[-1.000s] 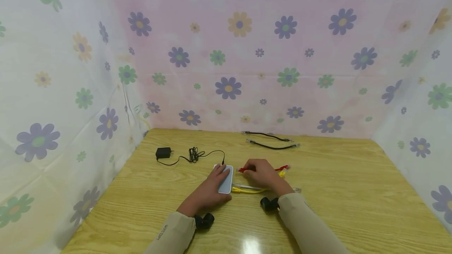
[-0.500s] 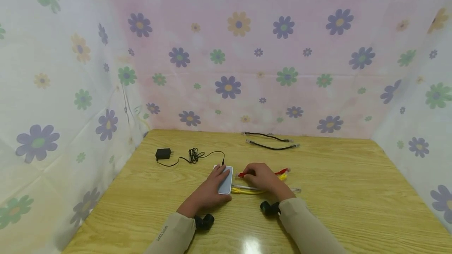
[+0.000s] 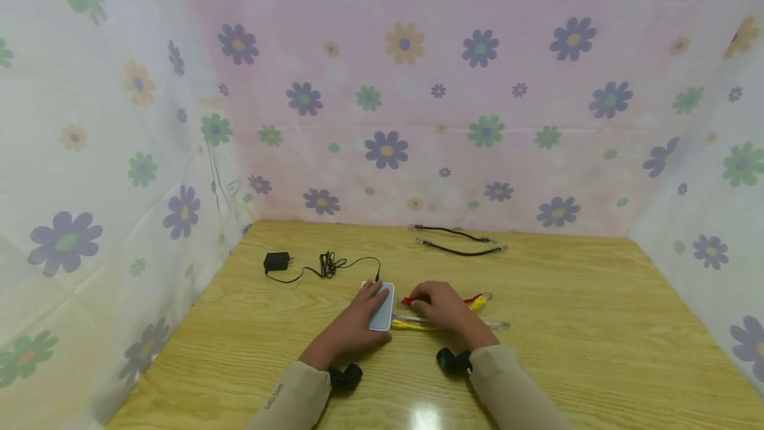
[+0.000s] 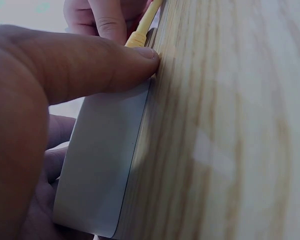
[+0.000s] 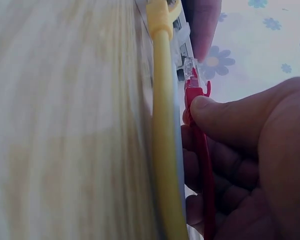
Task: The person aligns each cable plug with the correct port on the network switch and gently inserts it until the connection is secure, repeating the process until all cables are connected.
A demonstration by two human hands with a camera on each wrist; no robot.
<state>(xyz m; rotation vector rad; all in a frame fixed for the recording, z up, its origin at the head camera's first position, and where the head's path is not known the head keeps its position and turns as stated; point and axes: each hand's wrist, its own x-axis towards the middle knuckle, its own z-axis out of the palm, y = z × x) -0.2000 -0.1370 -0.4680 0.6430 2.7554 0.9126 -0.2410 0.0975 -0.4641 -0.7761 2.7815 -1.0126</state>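
A small white network switch (image 3: 382, 310) lies on the table under my left hand (image 3: 354, 320). That hand grips it, with the fingers over its top and the thumb (image 4: 115, 65) along the near side. The red Ethernet cable (image 5: 202, 155) is in my right hand (image 3: 444, 305), which pinches it just behind the clear plug (image 5: 192, 74). This plug is close to the switch's right side, seemingly just outside the ports. A yellow Ethernet cable (image 5: 162, 100) and a white Ethernet cable (image 3: 497, 324) run from that same side, passing under my right hand.
A black power adapter (image 3: 276, 261) lies at the back left, its bundled cord (image 3: 327, 264) leading to the switch's back. Two short black Ethernet cables, one nearer (image 3: 462, 251) and one farther (image 3: 447, 229), lie near the table's back edge. Flowered cloth (image 3: 418, 118) hangs behind.
My right hand has moved slightly towards me with the red cable, bringing its plug alongside the switch's port side. The left hand has stayed on the switch.
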